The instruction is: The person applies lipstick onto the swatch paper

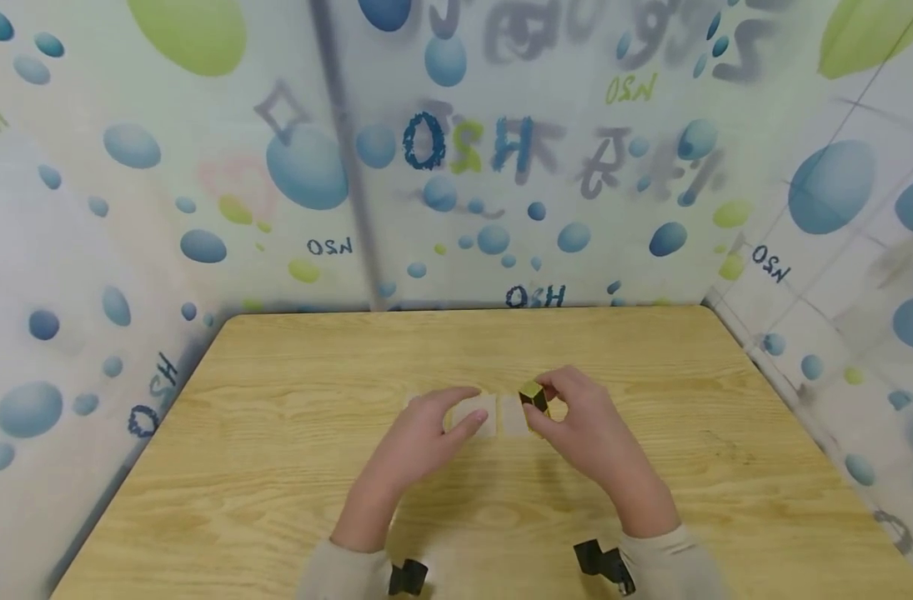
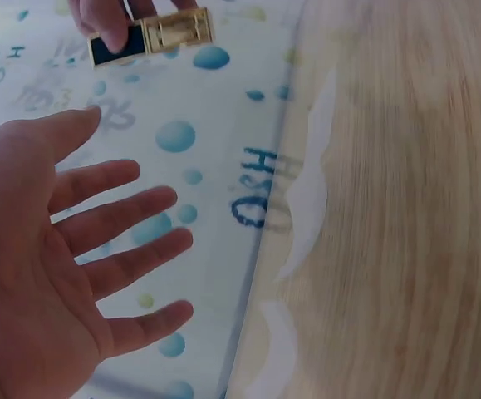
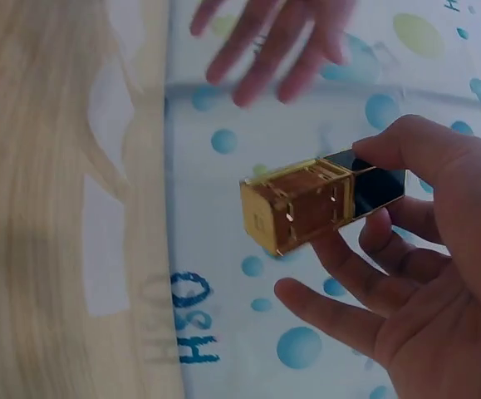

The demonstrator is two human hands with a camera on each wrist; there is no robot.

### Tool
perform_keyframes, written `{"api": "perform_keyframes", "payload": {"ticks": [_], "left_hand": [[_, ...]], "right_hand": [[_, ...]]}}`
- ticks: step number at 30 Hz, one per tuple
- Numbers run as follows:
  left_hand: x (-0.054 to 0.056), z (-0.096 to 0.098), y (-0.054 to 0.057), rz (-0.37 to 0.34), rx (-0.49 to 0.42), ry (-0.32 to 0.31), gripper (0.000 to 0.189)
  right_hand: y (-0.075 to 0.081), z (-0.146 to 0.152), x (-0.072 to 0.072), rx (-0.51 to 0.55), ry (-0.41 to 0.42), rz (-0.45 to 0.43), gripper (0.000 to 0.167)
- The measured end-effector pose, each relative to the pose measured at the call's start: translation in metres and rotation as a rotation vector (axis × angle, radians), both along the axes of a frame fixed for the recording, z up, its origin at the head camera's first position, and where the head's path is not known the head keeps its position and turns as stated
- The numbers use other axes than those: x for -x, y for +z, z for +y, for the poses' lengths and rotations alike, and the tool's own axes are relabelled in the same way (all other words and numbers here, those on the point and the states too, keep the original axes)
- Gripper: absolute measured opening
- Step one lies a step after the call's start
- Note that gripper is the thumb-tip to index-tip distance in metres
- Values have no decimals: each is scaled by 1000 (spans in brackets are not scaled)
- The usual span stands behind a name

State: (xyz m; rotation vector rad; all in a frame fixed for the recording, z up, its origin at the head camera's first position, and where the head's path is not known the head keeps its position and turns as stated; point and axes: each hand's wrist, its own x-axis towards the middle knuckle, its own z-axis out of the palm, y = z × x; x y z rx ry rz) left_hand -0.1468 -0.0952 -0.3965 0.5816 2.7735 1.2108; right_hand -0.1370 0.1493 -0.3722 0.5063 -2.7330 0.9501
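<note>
Between thumb and fingers, my right hand (image 1: 584,421) pinches a small square-sided gold-and-black tube (image 1: 534,397), resembling a lipstick case. Its black end lies under the thumb in the right wrist view, while the gold part (image 3: 298,208) sticks out towards the left hand, tilted slightly down. My left hand (image 1: 426,429) holds nothing; its fingers are spread and relaxed in the left wrist view, palm facing the tube. Both hands are over the middle of the table, near two pale square patches (image 1: 510,417).
The light wooden table (image 1: 291,400) reaches back to a wall covering (image 1: 456,225) printed with blue and green drops. White pieces (image 3: 105,245) lie on the tabletop in the wrist views. Black wrist mounts (image 1: 408,577) sit at both sleeves.
</note>
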Motion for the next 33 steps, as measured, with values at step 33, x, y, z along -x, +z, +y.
{"api": "perform_keyframes", "payload": {"ticks": [33], "left_hand": [[-17, 0, 10, -193, -507, 2, 25]], "right_hand": [[-7, -22, -14, 68, 235, 1, 27]]}}
